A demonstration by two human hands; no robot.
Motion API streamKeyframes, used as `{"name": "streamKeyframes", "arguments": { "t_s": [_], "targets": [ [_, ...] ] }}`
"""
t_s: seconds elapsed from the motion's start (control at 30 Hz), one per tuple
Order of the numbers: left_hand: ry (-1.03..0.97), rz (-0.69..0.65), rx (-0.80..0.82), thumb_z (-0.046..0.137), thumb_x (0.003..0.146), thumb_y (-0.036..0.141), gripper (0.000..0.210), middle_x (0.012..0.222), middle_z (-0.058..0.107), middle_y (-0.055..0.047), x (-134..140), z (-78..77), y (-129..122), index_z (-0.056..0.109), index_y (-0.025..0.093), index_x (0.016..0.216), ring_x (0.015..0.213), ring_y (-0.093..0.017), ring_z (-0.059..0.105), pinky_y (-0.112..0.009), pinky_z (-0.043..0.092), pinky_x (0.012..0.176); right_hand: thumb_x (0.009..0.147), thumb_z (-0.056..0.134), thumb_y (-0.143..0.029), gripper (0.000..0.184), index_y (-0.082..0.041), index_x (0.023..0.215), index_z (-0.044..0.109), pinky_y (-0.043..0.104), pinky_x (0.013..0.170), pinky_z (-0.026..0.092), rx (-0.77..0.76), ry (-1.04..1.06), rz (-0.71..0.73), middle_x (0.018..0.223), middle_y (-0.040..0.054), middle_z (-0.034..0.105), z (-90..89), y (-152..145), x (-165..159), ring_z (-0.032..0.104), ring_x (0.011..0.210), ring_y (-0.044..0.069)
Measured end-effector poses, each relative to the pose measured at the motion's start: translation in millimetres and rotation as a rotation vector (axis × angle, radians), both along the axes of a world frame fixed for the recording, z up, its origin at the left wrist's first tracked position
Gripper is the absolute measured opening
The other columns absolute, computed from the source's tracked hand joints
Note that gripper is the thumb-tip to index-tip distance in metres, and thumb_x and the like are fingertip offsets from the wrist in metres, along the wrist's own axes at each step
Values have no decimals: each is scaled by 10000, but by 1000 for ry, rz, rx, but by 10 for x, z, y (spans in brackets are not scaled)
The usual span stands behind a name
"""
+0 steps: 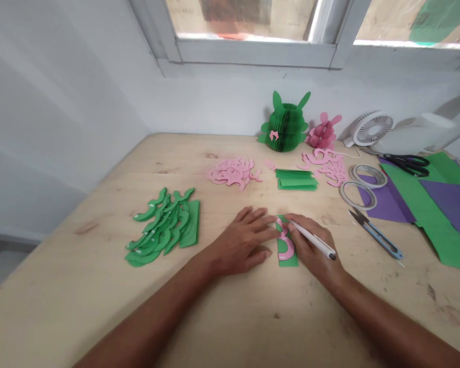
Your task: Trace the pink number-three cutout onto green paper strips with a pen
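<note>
A pink curvy paper cutout (286, 249) lies on a small green paper strip (288, 263) in front of me. My left hand (249, 237) is spread flat on the table, its fingertips pressing the cutout's left edge. In my right hand (315, 237) is a white pen (312, 239), its tip near the upper part of the cutout. Left of my hands sits a heap of green curvy cutouts (163, 230). Beyond them lie a pile of pink cutouts (233, 172) and folded green paper strips (297, 180).
At the back stand a green paper rabbit (285, 128), a smaller pink one (323, 133) and a white fan (371, 128). To the right lie tape rolls (358, 196), blue thread snips (379, 236), black scissors (408, 163), and green and purple paper sheets (452, 204). More pink cutouts (329, 166) lie nearby.
</note>
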State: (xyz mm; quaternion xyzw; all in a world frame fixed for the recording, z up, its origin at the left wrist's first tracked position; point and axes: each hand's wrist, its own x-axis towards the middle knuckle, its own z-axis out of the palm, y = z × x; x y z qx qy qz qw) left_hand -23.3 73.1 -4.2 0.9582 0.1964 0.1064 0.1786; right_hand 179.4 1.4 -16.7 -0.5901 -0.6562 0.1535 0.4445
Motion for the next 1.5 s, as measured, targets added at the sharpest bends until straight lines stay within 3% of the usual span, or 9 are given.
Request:
{"name": "streamKeyframes", "arguments": {
  "t_s": [0.2,0.4,0.67,1.5],
  "targets": [
    [-16,-3,13,512,876,328,415,1455,434,-28,0,-7,6,526,289,1289,1389,-285,285,-495,159,1140,870,575,-328,200,-193,953,698,321,704,564,-127,293,-47,947,76,734,140,5,-32,682,824,201],
    [-32,2,11,535,860,318,423,1442,448,-20,0,3,6,534,292,1283,1375,-287,305,-486,170,1136,840,605,-343,169,-183,890,620,240,502,486,-227,346,-42,708,20,679,178,37,-39,604,582,141],
    [-44,0,11,529,861,312,418,1435,454,-22,6,0,13,539,292,1278,1366,-294,307,-491,164,1135,843,609,-352,167,-188,871,610,231,514,484,-242,316,17,716,16,654,91,42,-38,595,597,135],
    [-50,6,-1,535,853,305,410,1427,459,-24,9,9,4,549,300,1263,1367,-291,299,-496,161,1138,842,611,-356,166,-194,862,640,227,530,506,-216,224,15,741,23,679,152,35,-72,619,608,135]
  ]
}}
